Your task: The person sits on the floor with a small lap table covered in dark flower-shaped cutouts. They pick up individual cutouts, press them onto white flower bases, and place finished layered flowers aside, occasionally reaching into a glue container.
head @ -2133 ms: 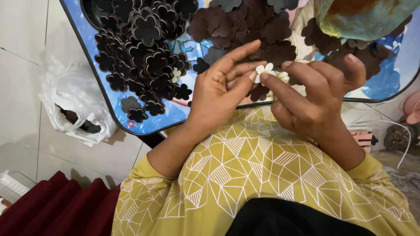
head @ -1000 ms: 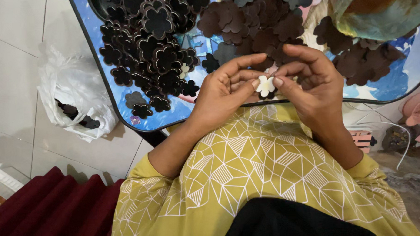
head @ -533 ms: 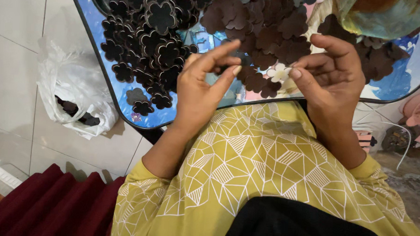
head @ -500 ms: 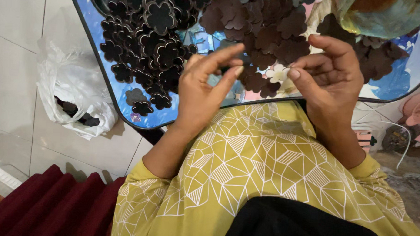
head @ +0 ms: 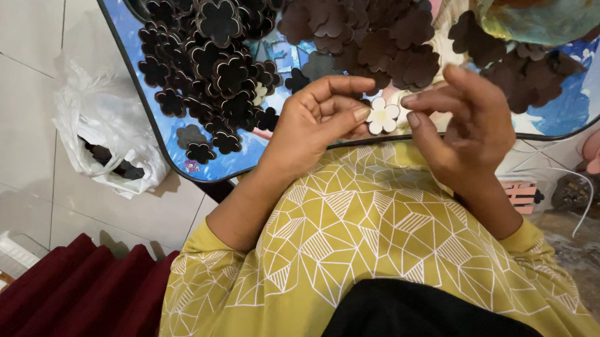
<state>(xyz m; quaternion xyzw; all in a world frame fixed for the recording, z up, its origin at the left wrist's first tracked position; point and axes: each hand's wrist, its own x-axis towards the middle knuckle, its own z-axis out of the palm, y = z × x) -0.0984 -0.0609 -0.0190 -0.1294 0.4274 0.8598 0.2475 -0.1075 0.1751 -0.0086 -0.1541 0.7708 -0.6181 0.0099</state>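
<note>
A small white flower-shaped cutout point(head: 383, 116) sits between my two hands at the near edge of the blue table point(head: 568, 111). My left hand point(head: 315, 119) pinches its left side between thumb and fingers. My right hand point(head: 464, 121) is just right of it, index and thumb tips touching or nearly touching its edge. Beyond the hands lie a heap of dark, glossy flower-shaped pieces point(head: 214, 46) at the left and a pile of flat brown flower cutouts point(head: 371, 31) in the middle and right.
A white plastic bag point(head: 105, 135) holding dark pieces lies on the tiled floor at the left. A dark red cushion point(head: 76, 293) is at the bottom left. A teal bundle point(head: 538, 17) rests at the table's far right. A white cable point(head: 572, 178) runs along the right.
The white flower piece, hidden half a second ago while my hands were apart over the brown pile, is again held between both hands near the table's edge.
</note>
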